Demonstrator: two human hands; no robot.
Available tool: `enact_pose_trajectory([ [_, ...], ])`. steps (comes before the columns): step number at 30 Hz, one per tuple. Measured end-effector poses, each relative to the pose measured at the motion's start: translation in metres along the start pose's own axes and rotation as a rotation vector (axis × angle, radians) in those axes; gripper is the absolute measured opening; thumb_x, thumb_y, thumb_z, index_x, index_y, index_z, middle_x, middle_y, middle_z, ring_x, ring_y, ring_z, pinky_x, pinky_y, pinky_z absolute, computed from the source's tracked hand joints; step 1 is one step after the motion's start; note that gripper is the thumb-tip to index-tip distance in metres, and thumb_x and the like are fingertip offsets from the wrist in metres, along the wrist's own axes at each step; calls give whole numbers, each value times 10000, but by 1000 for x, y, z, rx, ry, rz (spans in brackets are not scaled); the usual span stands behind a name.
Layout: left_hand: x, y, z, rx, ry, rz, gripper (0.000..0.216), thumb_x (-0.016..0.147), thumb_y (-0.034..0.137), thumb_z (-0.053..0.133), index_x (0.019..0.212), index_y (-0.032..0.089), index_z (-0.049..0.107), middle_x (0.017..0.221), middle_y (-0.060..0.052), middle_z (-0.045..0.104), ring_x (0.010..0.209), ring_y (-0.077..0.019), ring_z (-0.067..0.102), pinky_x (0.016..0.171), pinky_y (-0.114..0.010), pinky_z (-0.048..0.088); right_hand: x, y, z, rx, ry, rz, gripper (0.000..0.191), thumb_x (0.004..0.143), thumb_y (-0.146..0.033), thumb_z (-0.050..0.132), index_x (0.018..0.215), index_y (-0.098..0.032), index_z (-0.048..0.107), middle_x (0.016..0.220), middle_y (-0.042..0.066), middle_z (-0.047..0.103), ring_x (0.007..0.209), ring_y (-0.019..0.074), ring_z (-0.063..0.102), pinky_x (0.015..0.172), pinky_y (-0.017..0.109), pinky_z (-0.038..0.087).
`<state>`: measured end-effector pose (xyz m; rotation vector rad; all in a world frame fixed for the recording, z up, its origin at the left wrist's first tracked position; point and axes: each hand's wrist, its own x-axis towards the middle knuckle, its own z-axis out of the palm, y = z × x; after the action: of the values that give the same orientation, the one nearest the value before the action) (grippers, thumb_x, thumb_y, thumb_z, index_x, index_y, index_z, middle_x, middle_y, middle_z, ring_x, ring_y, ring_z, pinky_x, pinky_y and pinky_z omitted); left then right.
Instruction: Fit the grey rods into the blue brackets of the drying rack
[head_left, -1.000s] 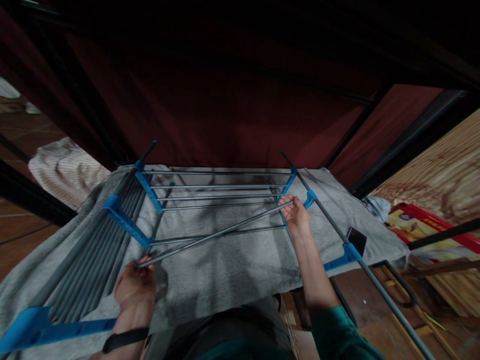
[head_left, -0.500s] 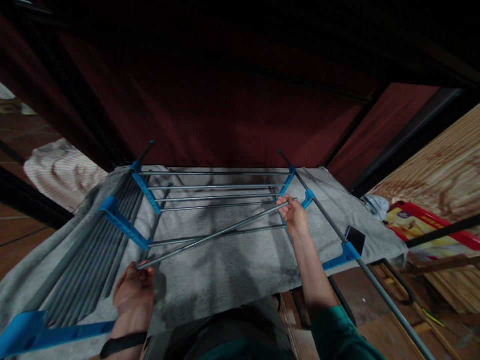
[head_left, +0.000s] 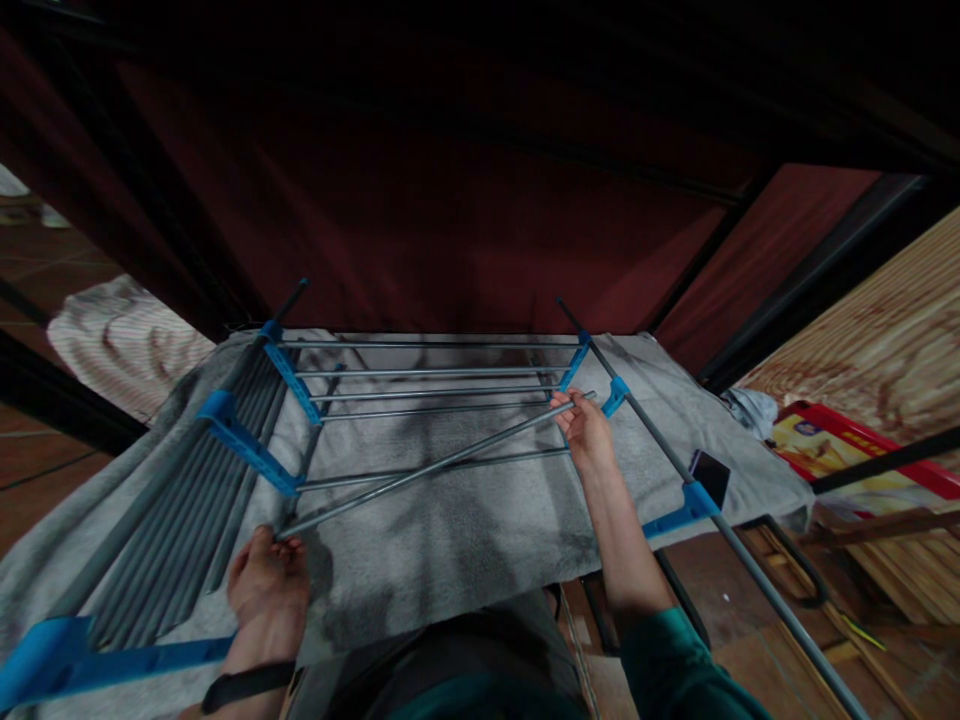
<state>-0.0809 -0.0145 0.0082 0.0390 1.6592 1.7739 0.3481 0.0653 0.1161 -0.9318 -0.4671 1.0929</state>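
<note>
The left hand [head_left: 266, 590] is gripping the near end of the rod [head_left: 431, 468], the right hand [head_left: 586, 432] pinching its far end; it's lying diagonally across the rack [head_left: 244, 452].

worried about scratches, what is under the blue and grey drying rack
A grey towel lies spread under the drying rack and shows between its rods. What the towel itself rests on is covered.

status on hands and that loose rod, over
Left hand pinching near end of loose rod, right hand gripping far end. Rod slants across drying rack on grey towel. Nothing in the way.
</note>
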Motion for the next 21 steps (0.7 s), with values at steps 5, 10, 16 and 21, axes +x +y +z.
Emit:
enact_pose_trajectory([
  [5, -10, 5, 8, -105, 130, -134, 231, 760, 49, 670, 703, 190, 496, 510, 77, 461, 485, -90, 434, 471, -178, 404, 1, -1, 0, -7, -12, -20, 51, 870, -250, 650, 910, -219, 651, 868, 36, 790, 734, 138, 742, 673, 233, 607],
  [10, -9, -5, 8, 3, 47, -159, 198, 799, 116, 678, 720, 186, 510, 567, 62, 503, 502, -89, 483, 480, -177, 438, 1, -2, 2, -12, -34, -27, 47, 883, -244, 619, 914, -222, 647, 867, 37, 788, 747, 141, 745, 722, 255, 621],
  [16, -17, -20, 12, 114, -126, -205, 101, 831, 222, 689, 795, 158, 620, 572, 46, 548, 459, -68, 469, 435, -156, 370, -1, 1, 6, -27, -40, -14, 87, 894, -248, 586, 946, -215, 648, 869, 45, 791, 760, 143, 751, 718, 247, 614],
  [21, -31, -30, 13, 150, -282, -252, 230, 729, 305, 782, 776, 149, 620, 527, 52, 541, 415, -54, 420, 407, -155, 311, -3, 4, 11, -50, -55, -11, 91, 874, -292, 658, 936, -227, 640, 873, 38, 789, 763, 153, 749, 736, 273, 623],
])
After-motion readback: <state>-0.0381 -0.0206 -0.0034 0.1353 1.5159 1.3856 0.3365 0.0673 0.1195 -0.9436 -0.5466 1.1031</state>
